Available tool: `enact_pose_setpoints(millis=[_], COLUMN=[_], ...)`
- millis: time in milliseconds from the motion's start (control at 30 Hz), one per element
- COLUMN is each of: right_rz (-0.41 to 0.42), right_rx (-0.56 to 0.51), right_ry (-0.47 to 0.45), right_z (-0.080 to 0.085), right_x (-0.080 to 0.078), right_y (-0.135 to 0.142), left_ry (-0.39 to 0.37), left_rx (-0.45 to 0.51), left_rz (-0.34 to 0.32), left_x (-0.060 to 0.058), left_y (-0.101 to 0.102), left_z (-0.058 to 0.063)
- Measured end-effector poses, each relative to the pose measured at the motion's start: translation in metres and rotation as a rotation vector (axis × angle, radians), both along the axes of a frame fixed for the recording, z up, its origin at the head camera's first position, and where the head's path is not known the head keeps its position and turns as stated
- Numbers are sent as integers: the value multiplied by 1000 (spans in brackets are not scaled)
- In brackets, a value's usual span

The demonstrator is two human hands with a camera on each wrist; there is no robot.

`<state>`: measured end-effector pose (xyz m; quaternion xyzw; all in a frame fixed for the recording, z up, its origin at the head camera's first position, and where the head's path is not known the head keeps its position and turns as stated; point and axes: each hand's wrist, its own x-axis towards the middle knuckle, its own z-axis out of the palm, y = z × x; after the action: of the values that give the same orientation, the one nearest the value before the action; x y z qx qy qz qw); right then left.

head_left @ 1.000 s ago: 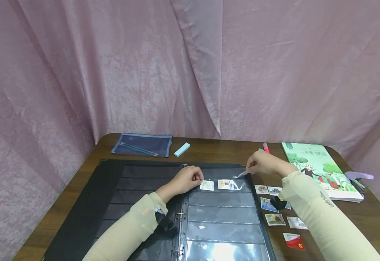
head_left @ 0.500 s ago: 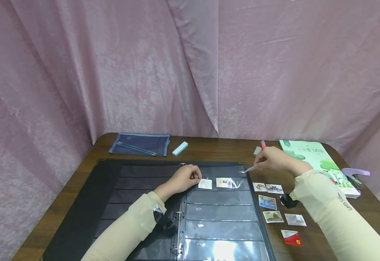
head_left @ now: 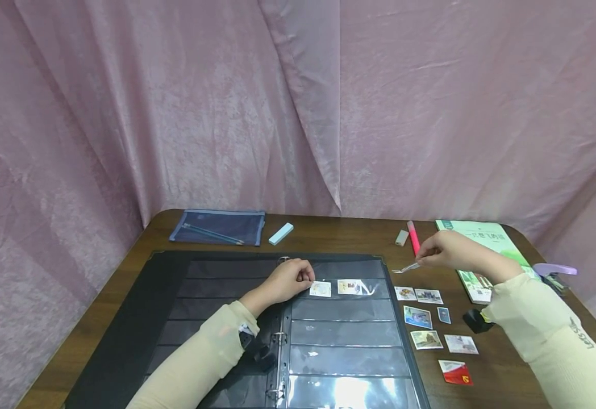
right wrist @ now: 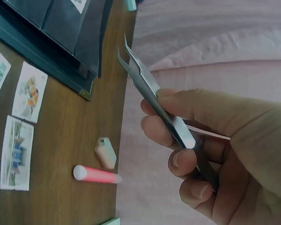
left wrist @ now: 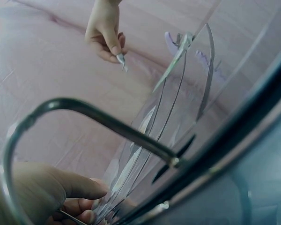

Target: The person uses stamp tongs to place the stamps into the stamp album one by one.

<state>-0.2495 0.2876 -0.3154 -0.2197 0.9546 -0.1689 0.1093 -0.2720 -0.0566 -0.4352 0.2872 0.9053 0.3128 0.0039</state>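
The right hand pinches the tweezers, tips parted, over the table beside the album. The left hand, fingers bent, lies at a stamp in the album; whether it pinches anything is unclear.

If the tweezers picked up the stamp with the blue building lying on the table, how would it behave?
The stamp looks paper-thin, so it would probably be very light and bend easily. Its toothed edge might crease or tear under the pointed tweezers. Lying flat on the table, it would likely slide rather than roll if pushed.
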Motion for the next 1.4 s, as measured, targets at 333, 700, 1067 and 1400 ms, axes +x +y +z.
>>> enact_pose_setpoints(millis=[333,700,1067,1400], right_rz=[-6,-45,-31,-42], right_rx=[28,38,24,24], right_ry=[33,83,159,312], right_z=[-1,-8,-32,-56], right_x=[19,39,57,69], right_y=[23,48,72,88], left_ry=[-4,18,2,-11], left_rx=[1,-2,2,-4], left_rz=[-4,-4,-3,5], left_x=[0,-1,0,-1], left_y=[2,2,0,0], left_z=[0,2,0,-2])
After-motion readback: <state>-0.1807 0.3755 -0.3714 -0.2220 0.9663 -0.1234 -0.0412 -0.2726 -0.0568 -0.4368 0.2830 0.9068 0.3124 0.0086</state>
